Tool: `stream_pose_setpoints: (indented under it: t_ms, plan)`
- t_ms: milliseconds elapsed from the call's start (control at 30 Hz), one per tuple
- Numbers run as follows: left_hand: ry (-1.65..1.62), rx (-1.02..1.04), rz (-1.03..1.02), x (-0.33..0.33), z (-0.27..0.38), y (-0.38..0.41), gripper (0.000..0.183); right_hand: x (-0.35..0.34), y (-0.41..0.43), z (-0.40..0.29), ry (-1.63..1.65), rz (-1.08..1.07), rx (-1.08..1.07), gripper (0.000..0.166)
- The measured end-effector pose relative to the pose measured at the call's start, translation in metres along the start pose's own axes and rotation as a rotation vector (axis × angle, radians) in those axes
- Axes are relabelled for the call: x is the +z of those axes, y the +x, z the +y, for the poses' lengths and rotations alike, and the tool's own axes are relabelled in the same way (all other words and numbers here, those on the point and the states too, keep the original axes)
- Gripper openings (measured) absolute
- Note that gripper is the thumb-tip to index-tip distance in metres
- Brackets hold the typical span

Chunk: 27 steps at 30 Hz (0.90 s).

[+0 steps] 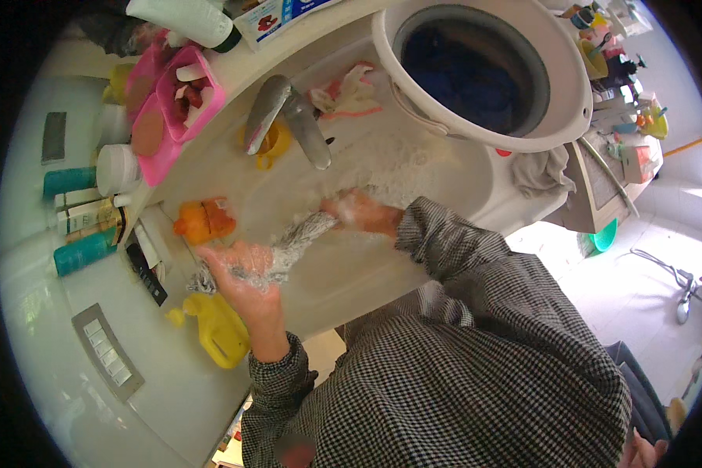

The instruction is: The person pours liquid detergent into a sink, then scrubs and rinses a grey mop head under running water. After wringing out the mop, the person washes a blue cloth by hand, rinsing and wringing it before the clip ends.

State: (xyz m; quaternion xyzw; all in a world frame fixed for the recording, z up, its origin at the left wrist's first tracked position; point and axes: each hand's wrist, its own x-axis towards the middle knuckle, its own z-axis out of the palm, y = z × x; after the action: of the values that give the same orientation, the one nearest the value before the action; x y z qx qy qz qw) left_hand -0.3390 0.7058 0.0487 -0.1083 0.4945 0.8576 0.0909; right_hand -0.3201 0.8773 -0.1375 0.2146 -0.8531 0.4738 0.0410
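Observation:
A wet, soapy patterned cloth (304, 235) is stretched in a twisted strip over the white sink basin (351, 286). My left hand (247, 269) grips one end, at the basin's left side, and a crumpled bit of the cloth pokes out beyond it. The other end is in my right hand (360, 210), whose fingers are wet with suds. Foamy bubbles (403, 169) lie in the basin past my right hand. Beyond the cloth stands a metal faucet (307, 126). Just past my left hand is an orange packet (206, 219).
A white bucket (479, 140) with dark contents stands at the far right of the basin. Near my left wrist is a yellow bottle (219, 330). A pink-trimmed cloth (351, 93) lies behind the faucet, a grey rag (544, 169) on the right rim. Pink cases (175, 111) crowd the left ledge.

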Motion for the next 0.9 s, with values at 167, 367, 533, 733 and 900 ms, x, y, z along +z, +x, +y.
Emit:
stream_pose_setpoints:
  t_ms: [167,367,533,733,900]
  plan:
    - [0.078,0.116,0.12,0.018,0.011,-0.015,0.04,-0.012,-0.015,0.031,-0.136,-0.009,0.036,0.036]
    - [0.202,0.243,0.114,0.018,0.035,-0.029,0.037,0.014,-0.037,0.039,-0.349,0.127,0.147,0.032]
    - [0.089,0.231,0.322,0.042,0.034,-0.03,0.039,0.05,-0.028,0.022,-0.115,0.244,0.082,0.034]
    - [0.149,0.248,0.181,0.027,0.049,-0.03,0.039,-0.002,-0.036,0.011,-0.268,-0.184,0.406,0.043]
    - [0.144,0.243,0.098,0.015,0.041,-0.036,0.037,-0.022,-0.024,0.01,-0.417,-0.197,0.313,0.053]
